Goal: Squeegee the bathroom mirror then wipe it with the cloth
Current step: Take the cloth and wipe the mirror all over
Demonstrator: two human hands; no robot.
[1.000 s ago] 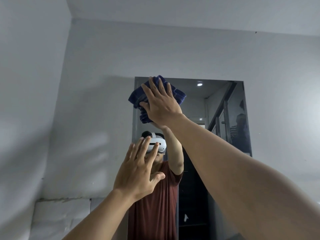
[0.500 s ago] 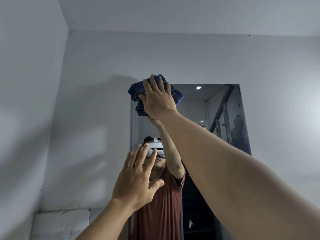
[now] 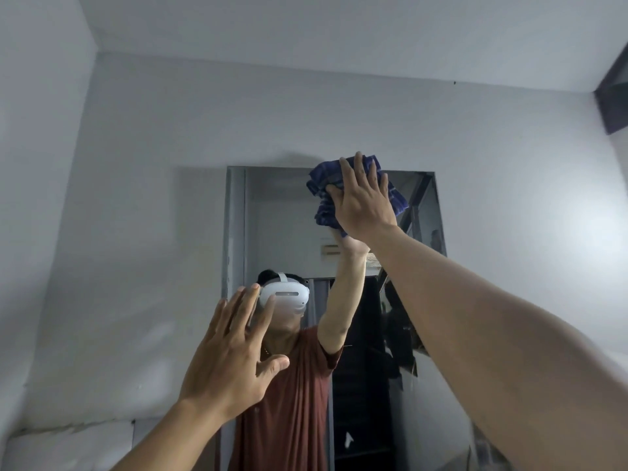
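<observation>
Reaching up from the lower left, my left hand (image 3: 231, 362) is raised in front of the wall-mounted rectangular mirror (image 3: 282, 215), palm toward the glass, fingers (image 3: 249, 302) spread wide and holding nothing; whether the palm actually touches the glass I cannot tell. It sits low against the mirror's left side, over the reflection of my maroon short-sleeved shirt (image 3: 292, 402) and just below the reflected white headset (image 3: 284, 295). To its left runs the plain pale grey wall (image 3: 136, 232), with a rough horizontal seam low down near the corner.

Moving right, the mirror's grey left border stands upright, and the glass shows my reflected arm rising to meet my real one. Near the top edge of the mirror, right of its centre, my right hand (image 3: 363, 202) presses flat on a crumpled dark blue cloth with paler stripes (image 3: 326, 192). The fingers lie open and extended over the cloth, pinning it against the glass rather than closing round it, and bunched folds stick out past the hand on the left, above and to the right. The cloth's upper folds reach the mirror's top border.

Farther right, my bare right forearm (image 3: 492, 334) crosses the lower right of the view, covering the mirror's right edge lower down. A dark angled panel (image 3: 615, 96) shows at the upper right corner under the ceiling.
</observation>
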